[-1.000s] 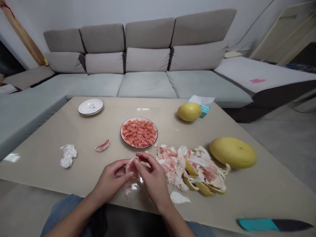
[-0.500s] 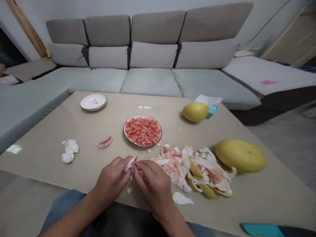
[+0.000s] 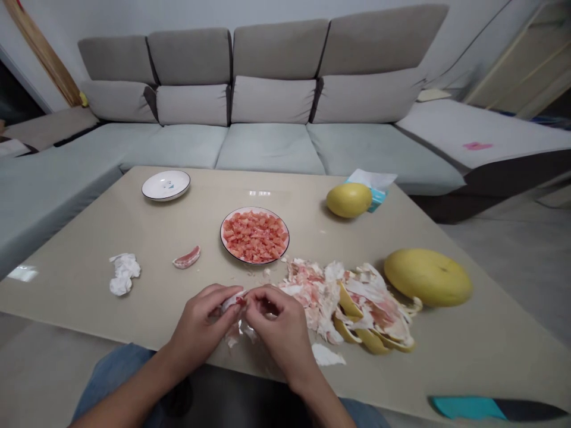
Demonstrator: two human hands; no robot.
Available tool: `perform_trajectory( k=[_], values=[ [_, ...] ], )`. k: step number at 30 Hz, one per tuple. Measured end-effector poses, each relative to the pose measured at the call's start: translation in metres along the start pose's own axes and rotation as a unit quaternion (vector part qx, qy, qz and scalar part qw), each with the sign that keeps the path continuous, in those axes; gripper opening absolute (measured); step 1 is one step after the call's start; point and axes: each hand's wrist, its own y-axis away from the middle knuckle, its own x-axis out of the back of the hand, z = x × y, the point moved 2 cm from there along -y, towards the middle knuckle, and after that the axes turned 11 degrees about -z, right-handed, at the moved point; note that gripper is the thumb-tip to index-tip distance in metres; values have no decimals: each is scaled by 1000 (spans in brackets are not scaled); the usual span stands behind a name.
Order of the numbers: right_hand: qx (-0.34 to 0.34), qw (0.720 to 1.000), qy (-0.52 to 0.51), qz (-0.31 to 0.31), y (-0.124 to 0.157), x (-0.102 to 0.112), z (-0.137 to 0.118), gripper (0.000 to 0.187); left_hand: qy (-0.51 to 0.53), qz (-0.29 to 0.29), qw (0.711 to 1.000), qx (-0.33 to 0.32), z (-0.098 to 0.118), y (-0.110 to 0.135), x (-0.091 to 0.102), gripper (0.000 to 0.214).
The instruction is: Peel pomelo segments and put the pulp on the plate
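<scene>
A pomelo segment sat between the two hands, just above the table, with red flesh showing at its torn end. The left hand and the right hand were curled in toward each other, nearly touching, their fingertips pressed together and pinching the segment. Pale shreds of skin hung below it.

Beyond the hands, a round plate with a dark rim was heaped with small pinkish-red bits of pomelo flesh. Farther back on the left stood a smaller white plate with a small blue mark at its center. Another pink piece of pomelo lay on the table to the left of the heaped plate, and a crumpled tissue lay farther left.

To the right of the hands was a pile of peel and white pith, with a whole pomelo just past it. A smaller pomelo sat beside a tissue pack. A knife with a teal handle lay near the front edge.
</scene>
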Motion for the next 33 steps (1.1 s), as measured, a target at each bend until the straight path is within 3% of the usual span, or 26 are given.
perform_trajectory(
  k=[2, 4, 10, 17, 27, 33],
  values=[
    [-39, 998, -57, -10, -1, 1, 1, 9, 29, 3, 999, 18, -1, 0, 2, 24],
    [-34, 998, -59, -12, -1, 3, 1, 11, 55, 10, 998, 30, -2, -1, 4, 23],
    [129, 988, 86, 0, 1, 0, 5, 16, 58, 28, 997, 30, -4, -1, 5, 25],
    [230, 950, 205, 55, 6, -7, 8, 17, -118, 60, 984, -121, -5, 3, 0, 30],
    [207, 948, 236, 50, 9, -12, 9, 18, -193, 50, 966, -167, -6, 3, -5, 34],
    [128, 976, 169, 54, 6, -10, 5, 15, -162, 32, 971, -173, -2, 4, -6, 34]
  ],
)
